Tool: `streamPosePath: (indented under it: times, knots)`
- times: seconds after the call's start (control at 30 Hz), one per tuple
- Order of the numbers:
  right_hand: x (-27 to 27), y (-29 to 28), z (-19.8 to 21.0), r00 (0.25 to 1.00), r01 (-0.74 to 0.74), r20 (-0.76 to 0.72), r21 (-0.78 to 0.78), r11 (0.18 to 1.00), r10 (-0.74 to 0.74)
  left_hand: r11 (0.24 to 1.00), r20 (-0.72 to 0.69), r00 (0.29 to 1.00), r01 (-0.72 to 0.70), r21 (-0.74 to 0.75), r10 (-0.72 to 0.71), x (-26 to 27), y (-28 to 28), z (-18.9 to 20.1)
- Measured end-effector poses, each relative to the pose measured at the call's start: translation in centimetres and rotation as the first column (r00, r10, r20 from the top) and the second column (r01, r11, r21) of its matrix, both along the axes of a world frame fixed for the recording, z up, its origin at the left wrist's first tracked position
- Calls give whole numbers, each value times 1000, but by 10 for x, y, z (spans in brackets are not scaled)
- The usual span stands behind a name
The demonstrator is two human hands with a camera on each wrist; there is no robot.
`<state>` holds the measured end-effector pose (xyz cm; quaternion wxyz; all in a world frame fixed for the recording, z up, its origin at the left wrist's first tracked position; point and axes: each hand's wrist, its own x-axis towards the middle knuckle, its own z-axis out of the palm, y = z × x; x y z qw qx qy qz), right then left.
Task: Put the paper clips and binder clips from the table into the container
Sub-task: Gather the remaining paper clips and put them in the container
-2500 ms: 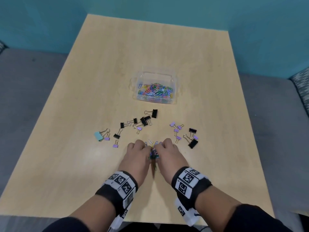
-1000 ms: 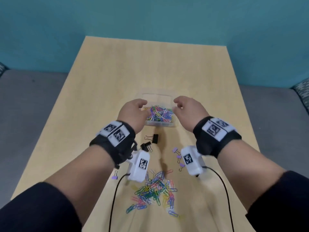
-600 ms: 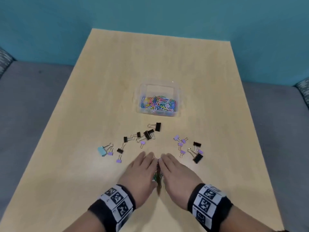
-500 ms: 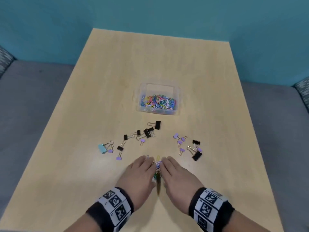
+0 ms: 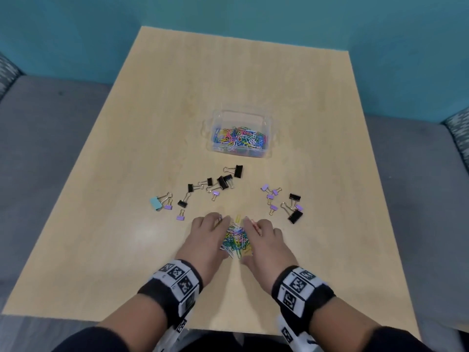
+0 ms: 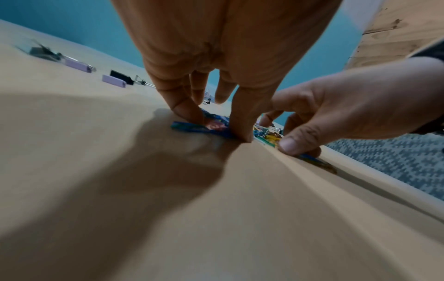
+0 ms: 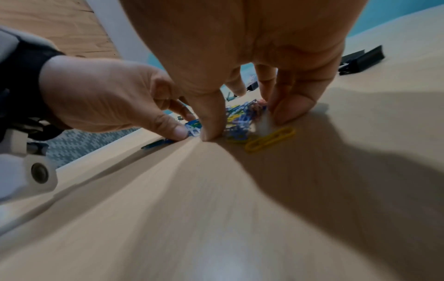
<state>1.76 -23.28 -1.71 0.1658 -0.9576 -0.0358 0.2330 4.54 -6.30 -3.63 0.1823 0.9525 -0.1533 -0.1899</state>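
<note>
On the near part of the surface point(image 5: 127, 148), at about 6 o'clock from the container point(image 5: 239, 115), the left hand point(image 5: 208, 240) and the right hand point(image 5: 264, 243) stand close together, with a small heap of paper clips point(image 5: 236, 238) between them. The fingers are curled down onto the heap from both sides and seem to gather it; the heap is not lifted yet. In the right wrist view one yellow clip point(image 7: 270, 139) lies just outside the fingers. The task appears about half done: the container, clear plastic and beyond the middle of the surface, already holds many coloured paper clips, but no binder clip is visible inside it. The binder clips are all left on the surface, one group point(image 5: 203, 189) at about 11 o'clock from the hands and one group point(image 5: 284, 201) at about 1 o'clock. Half a second ago the hands pressed together so that almost no clips showed; now they have opened a little and more of the heap is seen. One second ago both hands were up over the container, and the clips lay spread near the edge.
</note>
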Motion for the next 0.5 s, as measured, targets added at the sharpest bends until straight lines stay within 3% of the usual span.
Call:
streamPosePath:
  times: [0.2,0.33,0.5]
  knots:
    - [17,11,-8,997,-54,49,-44,998,56,998,74,997,-15,-55,19,7,-11,-5]
    - [24,8,2,986,-162,37,-65,985,165,1000,132,991,0,9,-1,10,-9,-11]
    - [32,4,10,982,-187,19,-81,979,189,998,122,992,22,56,-28,13,-4,-6]
